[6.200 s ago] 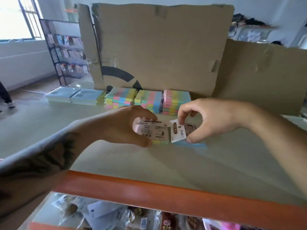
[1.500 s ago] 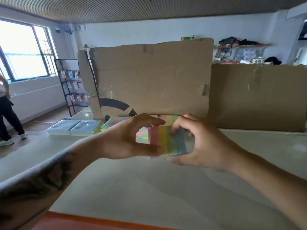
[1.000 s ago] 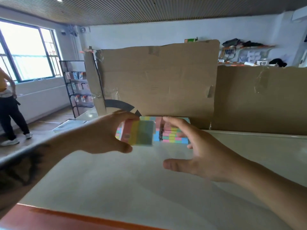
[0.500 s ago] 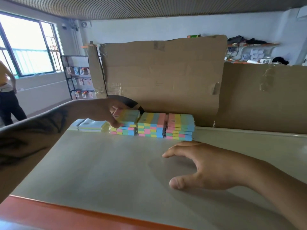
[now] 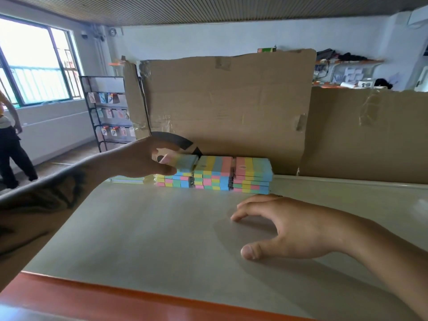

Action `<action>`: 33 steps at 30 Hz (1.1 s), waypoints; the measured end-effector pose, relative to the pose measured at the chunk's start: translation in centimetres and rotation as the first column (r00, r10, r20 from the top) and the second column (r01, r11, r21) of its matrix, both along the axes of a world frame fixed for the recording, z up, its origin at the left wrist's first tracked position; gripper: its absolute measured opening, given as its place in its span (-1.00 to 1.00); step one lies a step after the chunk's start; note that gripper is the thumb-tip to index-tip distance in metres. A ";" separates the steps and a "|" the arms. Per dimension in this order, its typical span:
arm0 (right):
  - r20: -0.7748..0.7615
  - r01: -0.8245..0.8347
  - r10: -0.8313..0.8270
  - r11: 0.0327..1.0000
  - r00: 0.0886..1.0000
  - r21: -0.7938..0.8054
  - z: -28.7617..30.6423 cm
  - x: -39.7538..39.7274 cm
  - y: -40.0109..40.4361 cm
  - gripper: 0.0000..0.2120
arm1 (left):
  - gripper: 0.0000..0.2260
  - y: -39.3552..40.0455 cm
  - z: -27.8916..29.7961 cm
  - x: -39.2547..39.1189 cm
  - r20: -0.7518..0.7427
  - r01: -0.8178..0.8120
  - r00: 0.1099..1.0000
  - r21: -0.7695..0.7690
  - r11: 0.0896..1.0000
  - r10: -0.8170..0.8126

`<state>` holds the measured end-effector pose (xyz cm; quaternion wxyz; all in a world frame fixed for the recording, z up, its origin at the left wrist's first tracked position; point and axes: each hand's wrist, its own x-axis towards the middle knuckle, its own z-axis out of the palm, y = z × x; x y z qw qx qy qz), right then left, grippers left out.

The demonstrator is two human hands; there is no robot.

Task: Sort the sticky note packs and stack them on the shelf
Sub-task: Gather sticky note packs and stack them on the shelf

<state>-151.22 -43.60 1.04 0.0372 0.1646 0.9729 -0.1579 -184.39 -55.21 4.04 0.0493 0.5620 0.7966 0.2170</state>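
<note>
Three stacks of pastel striped sticky note packs stand side by side at the back of the pale shelf board (image 5: 150, 232): a left stack (image 5: 177, 180), a middle stack (image 5: 213, 173) and a right stack (image 5: 252, 176). My left hand (image 5: 141, 161) grips the top pack (image 5: 185, 162) of the left stack at its left end, the pack lying on the stack. My right hand (image 5: 287, 228) rests on the shelf in front of the right stack, fingers spread and relaxed, holding nothing.
Large cardboard sheets (image 5: 229, 107) stand right behind the stacks. Flat pale packs (image 5: 129, 179) lie left of the stacks. The shelf's orange front rail (image 5: 139, 300) runs along the bottom. A wire display rack (image 5: 108, 112) and a person (image 5: 11, 140) are at the far left.
My left hand carried the pack from the middle to the left stack and now has it lying on top. My right hand let go and dropped to the shelf.
</note>
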 end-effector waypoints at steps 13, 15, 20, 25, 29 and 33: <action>-0.044 0.041 -0.043 0.998 0.998 -0.048 -0.3 -0.2 0.3 -0.39 | -0.76 -0.2 -0.7 0.6 -0.097 0.087 0.992 0.080 0.993 -0.079; -0.048 0.048 -0.049 0.998 0.998 -0.028 -0.3 -0.3 0.4 -0.37 | -0.74 -0.7 -0.6 1.4 -0.119 0.070 0.991 0.111 0.991 -0.056; -0.072 0.096 -0.091 0.992 0.993 0.079 -0.4 1.6 1.4 -0.36 | -0.73 -1.4 0.3 6.9 -0.208 0.067 0.978 0.165 0.984 -0.032; -0.130 0.143 -0.124 0.979 0.984 0.142 0.0 8.1 4.1 -0.31 | -0.72 0.0 0.1 16.6 -0.242 0.127 0.966 0.148 0.981 -0.089; -0.154 0.184 -0.155 0.962 0.976 0.200 0.1 16.1 7.2 -0.36 | -0.49 3.3 -1.3 25.5 -0.265 0.181 0.951 0.052 0.982 -0.161; -0.135 0.226 -0.199 0.948 0.971 0.227 0.6 25.9 10.9 -0.48 | -0.36 8.6 -2.5 34.6 -0.265 0.248 0.932 -0.031 0.968 -0.248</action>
